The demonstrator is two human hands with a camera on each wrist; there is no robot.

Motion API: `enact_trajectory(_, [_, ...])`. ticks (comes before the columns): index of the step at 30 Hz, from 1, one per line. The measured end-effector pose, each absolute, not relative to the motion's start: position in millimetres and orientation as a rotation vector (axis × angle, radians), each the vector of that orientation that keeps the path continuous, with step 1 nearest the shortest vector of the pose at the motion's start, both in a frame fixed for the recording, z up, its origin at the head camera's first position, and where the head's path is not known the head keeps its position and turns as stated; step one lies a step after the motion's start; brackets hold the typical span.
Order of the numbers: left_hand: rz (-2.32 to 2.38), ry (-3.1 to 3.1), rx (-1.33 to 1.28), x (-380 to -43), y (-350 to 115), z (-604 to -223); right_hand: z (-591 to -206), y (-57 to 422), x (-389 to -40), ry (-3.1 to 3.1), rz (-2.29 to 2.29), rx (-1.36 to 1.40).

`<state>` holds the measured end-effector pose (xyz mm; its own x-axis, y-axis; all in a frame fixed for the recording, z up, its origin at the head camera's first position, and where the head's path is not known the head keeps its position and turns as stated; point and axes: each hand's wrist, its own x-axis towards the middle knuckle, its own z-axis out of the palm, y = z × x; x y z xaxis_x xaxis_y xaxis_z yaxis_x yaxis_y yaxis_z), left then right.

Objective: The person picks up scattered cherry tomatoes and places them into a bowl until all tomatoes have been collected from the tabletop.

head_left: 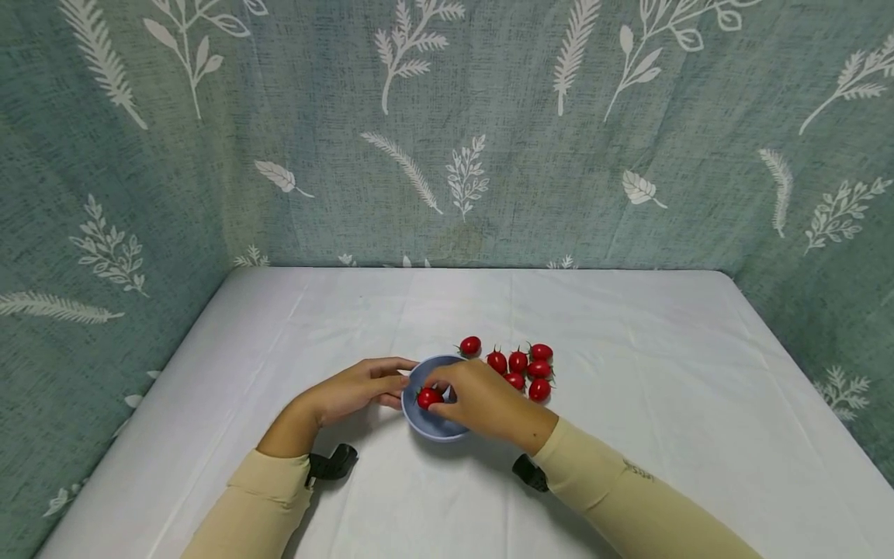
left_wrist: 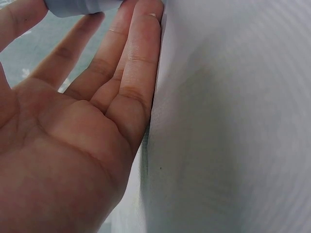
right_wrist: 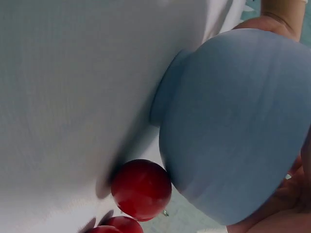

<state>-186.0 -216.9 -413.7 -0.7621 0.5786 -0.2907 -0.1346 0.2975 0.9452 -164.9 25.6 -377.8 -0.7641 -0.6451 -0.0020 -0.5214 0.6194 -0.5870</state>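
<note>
A small blue bowl (head_left: 434, 432) stands on the white tabletop. My left hand (head_left: 366, 384) holds its left side, thumb and fingers spread around the wall; in the left wrist view the little-finger edge of this hand (left_wrist: 97, 131) lies along the cloth and the bowl's underside (left_wrist: 73, 7) shows at the top. My right hand (head_left: 485, 400) reaches in over the right rim, pinching a red cherry tomato (head_left: 428, 398) between thumb and fingers inside the bowl. From the right wrist, the bowl's outer wall (right_wrist: 228, 121) hides most of that hand.
Several cherry tomatoes (head_left: 539, 369) with green stems lie grouped right of the bowl, and one tomato (head_left: 470, 346) lies just behind its rim. In the right wrist view a tomato (right_wrist: 141, 189) sits close against the bowl. A leaf-patterned green curtain (head_left: 447, 171) surrounds the table.
</note>
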Motion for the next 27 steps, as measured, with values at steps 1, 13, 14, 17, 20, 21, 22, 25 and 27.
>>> enact_trajectory(1, [1.511,1.965,0.394,-186.0,-216.8,-413.7,-378.3,25.1,-165.3,2.634,-0.844,-0.961])
enact_trajectory(13, [1.491,1.987,0.374,-185.0,-216.5,-412.2,-383.0,20.3,-167.7,2.695,-0.684,-1.013])
enact_trajectory(14, [1.488,1.988,0.378,-184.9,-216.4,-412.2,-383.1,20.0,-167.7,2.699,-0.673,-1.015])
enact_trajectory(17, [1.482,1.994,0.387,-184.8,-216.2,-411.8,-383.0,19.3,-167.8,2.707,-0.648,-1.018])
enact_trajectory(20, [1.479,1.996,0.393,-184.6,-215.9,-411.9,-383.3,18.6,-167.5,2.714,-0.627,-1.016])
enact_trajectory(21, [1.478,1.998,0.391,-184.6,-216.0,-411.8,-383.5,18.4,-167.3,2.717,-0.621,-1.017])
enact_trajectory(22, [1.477,1.998,0.391,-184.6,-215.9,-411.8,-383.4,18.2,-167.0,2.718,-0.616,-1.015])
enact_trajectory(25, [1.476,1.999,0.388,-184.6,-216.2,-412.1,-383.1,17.5,-166.4,2.725,-0.594,-1.008])
enact_trajectory(27, [1.479,1.999,0.386,-184.6,-216.2,-412.2,-382.5,17.3,-166.1,2.728,-0.582,-1.003])
